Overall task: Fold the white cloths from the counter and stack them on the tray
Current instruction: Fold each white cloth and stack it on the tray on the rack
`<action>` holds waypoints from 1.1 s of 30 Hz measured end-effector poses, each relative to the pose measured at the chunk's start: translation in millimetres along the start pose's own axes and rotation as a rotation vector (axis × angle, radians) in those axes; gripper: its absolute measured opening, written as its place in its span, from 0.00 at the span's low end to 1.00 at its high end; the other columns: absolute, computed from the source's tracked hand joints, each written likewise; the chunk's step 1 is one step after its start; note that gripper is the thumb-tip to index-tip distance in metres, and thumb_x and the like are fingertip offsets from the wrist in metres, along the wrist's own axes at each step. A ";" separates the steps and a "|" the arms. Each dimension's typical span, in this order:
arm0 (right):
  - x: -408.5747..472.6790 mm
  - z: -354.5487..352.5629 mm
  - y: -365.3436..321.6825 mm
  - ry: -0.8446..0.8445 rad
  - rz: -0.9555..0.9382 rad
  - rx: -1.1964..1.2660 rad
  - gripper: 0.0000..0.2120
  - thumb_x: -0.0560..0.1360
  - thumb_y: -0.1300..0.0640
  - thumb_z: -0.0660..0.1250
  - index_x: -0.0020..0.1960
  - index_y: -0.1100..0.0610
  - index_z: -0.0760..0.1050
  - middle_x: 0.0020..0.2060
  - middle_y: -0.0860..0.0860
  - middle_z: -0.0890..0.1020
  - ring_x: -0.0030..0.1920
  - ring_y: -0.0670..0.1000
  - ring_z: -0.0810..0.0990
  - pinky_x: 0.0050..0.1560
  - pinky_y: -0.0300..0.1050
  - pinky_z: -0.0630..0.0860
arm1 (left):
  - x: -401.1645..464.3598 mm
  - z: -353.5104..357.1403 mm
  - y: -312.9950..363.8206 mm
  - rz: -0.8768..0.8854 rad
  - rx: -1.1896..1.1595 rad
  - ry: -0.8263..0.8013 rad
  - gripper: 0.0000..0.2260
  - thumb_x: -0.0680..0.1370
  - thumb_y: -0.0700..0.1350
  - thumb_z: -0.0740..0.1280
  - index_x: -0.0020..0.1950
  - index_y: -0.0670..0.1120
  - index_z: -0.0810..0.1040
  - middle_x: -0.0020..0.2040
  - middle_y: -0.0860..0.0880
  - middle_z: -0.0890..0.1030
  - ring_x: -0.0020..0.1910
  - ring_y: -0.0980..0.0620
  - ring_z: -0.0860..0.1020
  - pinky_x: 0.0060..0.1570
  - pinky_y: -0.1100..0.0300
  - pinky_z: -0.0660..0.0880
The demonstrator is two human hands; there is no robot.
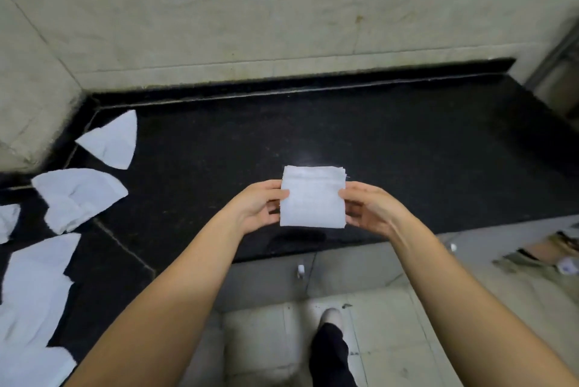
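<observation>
A white cloth (312,198), folded into a small square, is held just above the black counter (407,148) near its front edge. My left hand (257,208) pinches its left side and my right hand (369,208) pinches its right side. Several unfolded white cloths lie along the counter's left part: one (109,140) near the back corner, a crumpled one (75,195) below it, a larger one (34,289) closer to me. No tray is in view.
A pale tiled wall (282,10) rises behind the counter and on the left. Below the counter's front edge are grey cabinet fronts (269,273), a tiled floor and my foot (330,317). A metal frame (557,54) stands at the far right.
</observation>
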State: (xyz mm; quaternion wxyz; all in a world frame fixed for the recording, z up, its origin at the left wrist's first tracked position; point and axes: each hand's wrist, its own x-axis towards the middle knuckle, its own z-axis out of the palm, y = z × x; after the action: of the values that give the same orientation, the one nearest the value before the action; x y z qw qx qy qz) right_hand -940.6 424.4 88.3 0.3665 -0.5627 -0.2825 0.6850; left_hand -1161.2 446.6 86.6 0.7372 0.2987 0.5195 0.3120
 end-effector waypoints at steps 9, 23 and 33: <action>-122.7 -137.9 33.2 0.388 -0.100 0.206 0.07 0.75 0.64 0.65 0.45 0.53 0.78 0.38 0.50 0.80 0.38 0.49 0.77 0.33 0.40 0.75 | 13.2 169.8 -31.5 -0.112 0.264 -0.383 0.09 0.77 0.32 0.62 0.48 0.45 0.77 0.44 0.47 0.81 0.41 0.51 0.79 0.46 0.53 0.78; -261.0 -417.8 36.2 0.677 -0.189 0.396 0.07 0.76 0.64 0.64 0.46 0.53 0.76 0.39 0.48 0.80 0.39 0.47 0.77 0.30 0.35 0.77 | 42.1 501.7 -119.6 -0.144 0.432 -0.645 0.10 0.77 0.32 0.61 0.45 0.47 0.76 0.42 0.50 0.80 0.39 0.54 0.77 0.42 0.57 0.78; -245.6 -585.3 -29.9 0.673 -0.225 0.348 0.07 0.76 0.64 0.64 0.48 0.55 0.77 0.42 0.51 0.80 0.41 0.48 0.77 0.41 0.41 0.79 | 109.2 664.2 -114.7 -0.090 0.392 -0.588 0.10 0.77 0.31 0.62 0.44 0.46 0.76 0.42 0.48 0.80 0.41 0.52 0.77 0.47 0.53 0.76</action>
State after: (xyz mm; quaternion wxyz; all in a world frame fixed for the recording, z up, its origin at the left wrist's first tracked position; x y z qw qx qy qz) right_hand -338.5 225.3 129.4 0.6014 -0.6508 -0.0863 0.4553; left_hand -482.5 381.6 122.8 0.7969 0.4884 0.3479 0.0742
